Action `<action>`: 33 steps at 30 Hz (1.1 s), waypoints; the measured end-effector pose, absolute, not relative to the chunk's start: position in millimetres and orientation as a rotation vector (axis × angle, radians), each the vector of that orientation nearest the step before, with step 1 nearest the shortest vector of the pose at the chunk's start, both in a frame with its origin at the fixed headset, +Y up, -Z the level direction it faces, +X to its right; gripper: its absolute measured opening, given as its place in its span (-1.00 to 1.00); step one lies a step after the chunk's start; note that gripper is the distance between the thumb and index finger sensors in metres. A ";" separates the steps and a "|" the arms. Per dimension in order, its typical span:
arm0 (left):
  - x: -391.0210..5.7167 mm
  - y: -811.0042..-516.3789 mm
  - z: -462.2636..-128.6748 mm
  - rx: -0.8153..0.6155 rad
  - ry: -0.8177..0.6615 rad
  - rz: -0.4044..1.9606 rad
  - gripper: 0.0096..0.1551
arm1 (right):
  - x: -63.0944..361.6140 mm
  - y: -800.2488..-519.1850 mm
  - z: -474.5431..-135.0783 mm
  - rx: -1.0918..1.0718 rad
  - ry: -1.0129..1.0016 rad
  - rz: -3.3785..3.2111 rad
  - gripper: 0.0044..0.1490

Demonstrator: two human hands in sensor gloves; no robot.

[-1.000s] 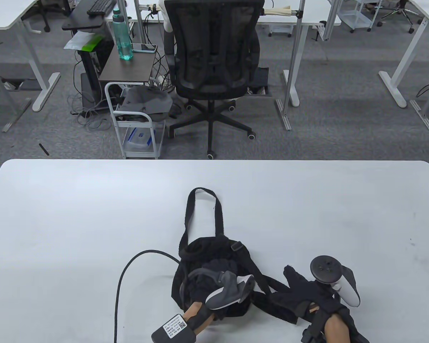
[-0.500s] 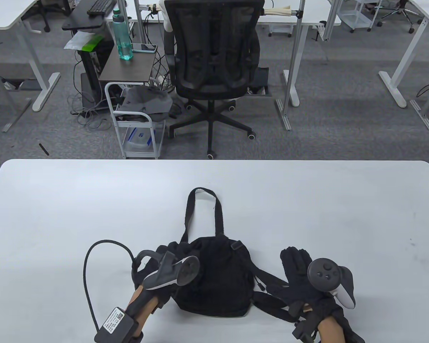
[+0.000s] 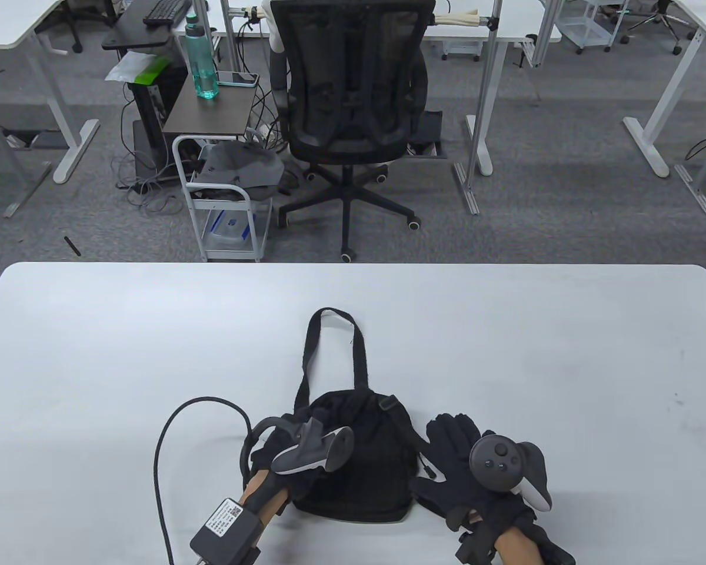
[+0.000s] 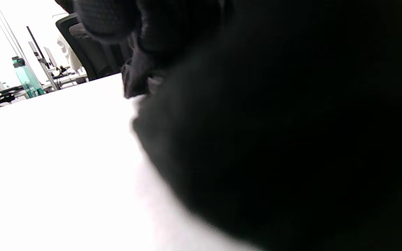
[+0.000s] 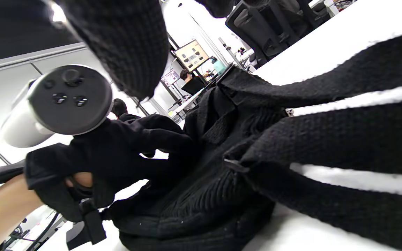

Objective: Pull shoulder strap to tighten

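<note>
the small black backpack [image 3: 353, 453] lies flat near the front edge of the white desk [image 3: 153, 341], its top carry loop [image 3: 334, 347] stretched away from the person and its shoulder straps [image 3: 432, 491] trailing off the right side toward the near edge. the left hand [image 3: 282, 456] sits against the bag's left flank; its fingers are buried in black fabric, so i cannot tell whether it grips or only presses there. the right hand [image 3: 459, 465] lies with fingers spread and straight over the straps just right of the bag, holding nothing as far as can be seen. the right wrist view shows two wide knit strap bands [image 5: 344, 146] running past the camera with a small adjuster piece [image 5: 236, 164] between them. judging from this, the pull has not begun. to do it well, the left hand should pin the bag body firmly so it does not slide, while the right hand finds the loose tail below the adjuster, pinches it fully, and draws it steadily along the strap's own line away from the bag. pulling the padded band instead would just drag the whole bag.
</note>
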State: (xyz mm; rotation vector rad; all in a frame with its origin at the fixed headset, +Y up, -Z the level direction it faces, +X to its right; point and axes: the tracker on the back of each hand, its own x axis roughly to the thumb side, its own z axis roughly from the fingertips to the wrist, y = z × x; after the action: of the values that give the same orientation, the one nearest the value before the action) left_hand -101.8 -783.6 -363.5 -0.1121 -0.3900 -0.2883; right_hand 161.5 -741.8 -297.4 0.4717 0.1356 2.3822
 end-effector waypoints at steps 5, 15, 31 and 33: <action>-98.9 -787.8 -371.5 -0.184 -0.360 -0.254 -0.39 | 154.6 -743.2 -296.8 0.491 0.112 2.395 0.18; -142.0 -746.5 -369.6 -0.165 -0.106 0.222 -0.45 | 93.8 -733.9 -289.7 0.476 -0.234 2.614 -0.04; -202.8 -776.1 -385.9 -0.567 0.059 0.718 -0.45 | -25.0 -747.6 -308.4 0.467 -0.061 2.697 -0.15; -205.3 -780.0 -385.7 -0.599 0.074 0.760 -0.45 | -30.5 -750.0 -307.1 0.479 -0.101 2.743 -0.18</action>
State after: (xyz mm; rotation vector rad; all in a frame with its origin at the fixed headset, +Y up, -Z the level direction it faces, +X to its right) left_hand -205.3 -780.0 -385.7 -0.5993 0.0739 0.7597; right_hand -30.5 -750.0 -307.1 0.4790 -0.1014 2.7426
